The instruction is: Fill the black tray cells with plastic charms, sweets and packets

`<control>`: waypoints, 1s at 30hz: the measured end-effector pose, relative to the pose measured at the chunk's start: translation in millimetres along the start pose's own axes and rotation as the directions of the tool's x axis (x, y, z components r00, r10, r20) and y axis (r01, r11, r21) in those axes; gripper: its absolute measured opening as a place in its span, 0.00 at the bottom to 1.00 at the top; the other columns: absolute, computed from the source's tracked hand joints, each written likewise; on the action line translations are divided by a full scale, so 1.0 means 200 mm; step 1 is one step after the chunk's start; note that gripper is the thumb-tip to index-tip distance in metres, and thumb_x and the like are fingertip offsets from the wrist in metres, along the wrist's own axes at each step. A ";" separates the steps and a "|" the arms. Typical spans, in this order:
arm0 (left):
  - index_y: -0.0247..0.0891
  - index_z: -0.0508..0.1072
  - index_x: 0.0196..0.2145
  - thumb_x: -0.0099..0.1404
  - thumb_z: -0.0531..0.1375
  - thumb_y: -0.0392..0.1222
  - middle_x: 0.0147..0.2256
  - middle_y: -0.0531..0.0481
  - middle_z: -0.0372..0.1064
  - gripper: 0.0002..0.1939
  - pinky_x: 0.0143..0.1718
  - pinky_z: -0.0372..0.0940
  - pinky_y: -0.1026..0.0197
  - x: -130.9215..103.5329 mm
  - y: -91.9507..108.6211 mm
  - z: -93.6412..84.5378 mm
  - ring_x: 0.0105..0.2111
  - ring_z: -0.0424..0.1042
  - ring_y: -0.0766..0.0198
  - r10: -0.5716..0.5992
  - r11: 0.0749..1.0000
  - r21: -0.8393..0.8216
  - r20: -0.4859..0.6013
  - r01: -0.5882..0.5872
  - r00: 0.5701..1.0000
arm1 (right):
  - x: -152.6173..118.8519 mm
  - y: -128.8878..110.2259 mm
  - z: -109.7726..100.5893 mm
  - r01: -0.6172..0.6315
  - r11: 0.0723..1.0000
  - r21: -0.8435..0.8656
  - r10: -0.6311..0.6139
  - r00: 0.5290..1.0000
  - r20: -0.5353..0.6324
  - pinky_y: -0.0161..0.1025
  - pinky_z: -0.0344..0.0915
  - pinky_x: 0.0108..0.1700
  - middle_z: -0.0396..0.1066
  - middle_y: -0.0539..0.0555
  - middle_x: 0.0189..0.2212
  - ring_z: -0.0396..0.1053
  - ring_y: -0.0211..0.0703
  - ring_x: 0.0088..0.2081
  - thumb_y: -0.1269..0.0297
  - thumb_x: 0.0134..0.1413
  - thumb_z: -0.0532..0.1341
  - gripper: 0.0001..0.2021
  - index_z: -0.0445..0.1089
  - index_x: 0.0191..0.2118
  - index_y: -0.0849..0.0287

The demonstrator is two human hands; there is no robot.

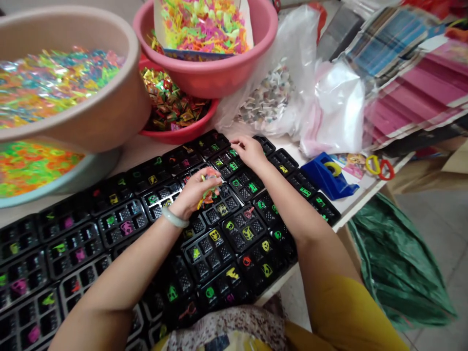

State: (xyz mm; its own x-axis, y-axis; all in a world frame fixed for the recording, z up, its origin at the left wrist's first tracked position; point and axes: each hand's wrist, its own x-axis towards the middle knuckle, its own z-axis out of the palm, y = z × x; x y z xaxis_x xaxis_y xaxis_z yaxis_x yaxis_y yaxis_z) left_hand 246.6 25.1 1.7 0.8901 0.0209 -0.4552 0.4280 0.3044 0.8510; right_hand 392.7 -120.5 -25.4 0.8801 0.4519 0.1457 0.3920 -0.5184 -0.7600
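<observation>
My left hand [199,190], with a pale bangle [174,217] at the wrist, is closed around a bunch of small colourful plastic pieces [209,192], mostly orange, green and yellow. It hovers above rows of black compartment trays [210,246]. Farther back, my right hand [248,152] reaches down over a tray at the far side, fingers bent together; whatever its fingertips hold is hidden. Many trays have one or two bright pieces in their compartments, such as a green piece [252,187] and a yellow piece [247,233].
A beige basin [120,44] and a pink basin [204,73] of colourful pieces stand behind the trays. Below them sits a red basin [183,134] of shiny packets. At right are a plastic bag [270,97], a blue tape dispenser [325,175], scissors [380,168] and stacked printed cards [420,92].
</observation>
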 end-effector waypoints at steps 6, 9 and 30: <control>0.37 0.67 0.36 0.46 0.70 0.41 0.19 0.57 0.64 0.20 0.11 0.54 0.72 0.00 -0.01 0.06 0.15 0.64 0.71 -0.093 0.990 0.117 0.141 0.077 0.986 | -0.33 -0.21 -0.05 0.073 0.957 0.282 -0.135 0.969 0.205 0.38 0.66 0.39 0.72 0.48 0.32 0.68 0.37 0.32 0.65 0.50 0.64 0.03 0.75 0.33 0.54; 0.37 0.66 0.35 0.46 0.70 0.41 0.19 0.57 0.65 0.20 0.11 0.53 0.72 0.01 -0.03 0.10 0.14 0.63 0.71 -0.112 0.989 0.112 0.167 0.094 0.980 | -0.40 -0.19 -0.05 -0.051 0.913 0.405 -0.017 0.987 0.163 0.38 0.66 0.38 0.72 0.48 0.30 0.68 0.37 0.32 0.65 0.50 0.64 0.02 0.72 0.31 0.55; 0.38 0.68 0.35 0.48 0.70 0.46 0.28 0.53 0.69 0.21 0.11 0.54 0.74 -0.02 -0.03 -0.01 0.20 0.67 0.71 -0.073 0.996 0.059 0.047 0.071 0.996 | 0.09 0.51 -0.21 -0.230 0.969 -0.090 0.175 0.896 -0.408 0.43 0.67 0.45 0.74 0.54 0.34 0.71 0.45 0.37 0.67 0.55 0.58 0.03 0.68 0.35 0.59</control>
State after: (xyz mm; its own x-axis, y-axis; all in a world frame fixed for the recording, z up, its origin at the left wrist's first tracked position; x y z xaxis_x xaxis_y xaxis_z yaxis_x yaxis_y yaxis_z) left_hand 240.7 25.8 -1.7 0.8627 -0.0463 -0.5035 0.4982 0.2485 0.8307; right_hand 460.5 -195.0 -73.9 0.9666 0.0182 0.2556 0.2012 -0.6714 -0.7132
